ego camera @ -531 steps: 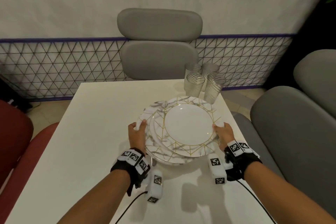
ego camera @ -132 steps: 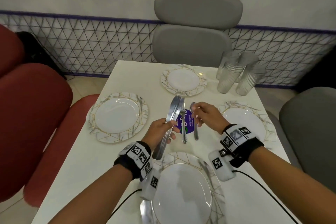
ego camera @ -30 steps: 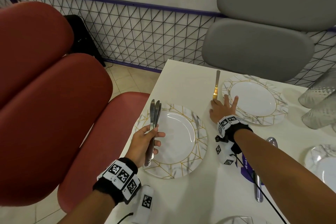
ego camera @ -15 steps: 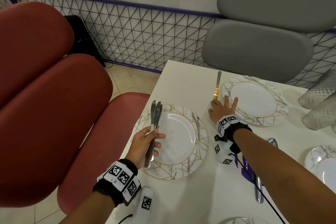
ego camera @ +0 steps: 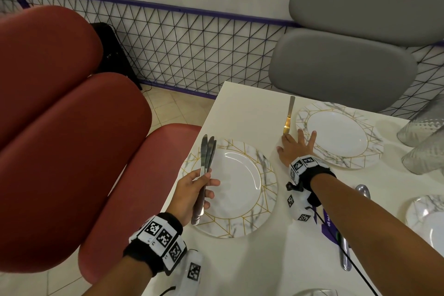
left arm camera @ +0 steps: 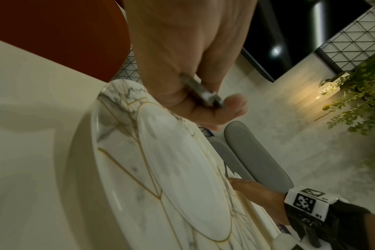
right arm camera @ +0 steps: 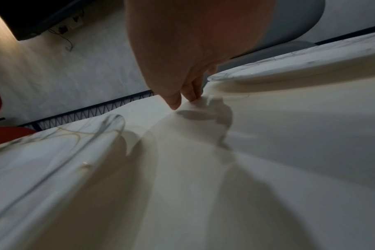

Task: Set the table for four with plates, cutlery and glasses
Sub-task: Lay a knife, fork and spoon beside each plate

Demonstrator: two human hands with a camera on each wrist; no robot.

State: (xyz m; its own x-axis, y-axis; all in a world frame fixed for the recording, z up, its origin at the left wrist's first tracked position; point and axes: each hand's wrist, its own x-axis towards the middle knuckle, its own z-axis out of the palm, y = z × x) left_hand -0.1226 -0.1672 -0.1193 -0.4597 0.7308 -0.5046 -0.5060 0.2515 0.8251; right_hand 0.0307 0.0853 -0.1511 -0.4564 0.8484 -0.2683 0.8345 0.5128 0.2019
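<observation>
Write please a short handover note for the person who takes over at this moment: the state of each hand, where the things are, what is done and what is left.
Left hand: grips a bundle of knives over the left plate.
Right hand: open, fingers spread flat on the table, at the handle end of the placed knife, which lies beside the far plate.
Glasses: grouped at the far right, not set out.
Spoon and other cutlery lie mid-table, partly hidden by the right arm.
Done: plates out, parts of four show; one knife laid.
Left: remaining knives, other cutlery, glasses.
</observation>
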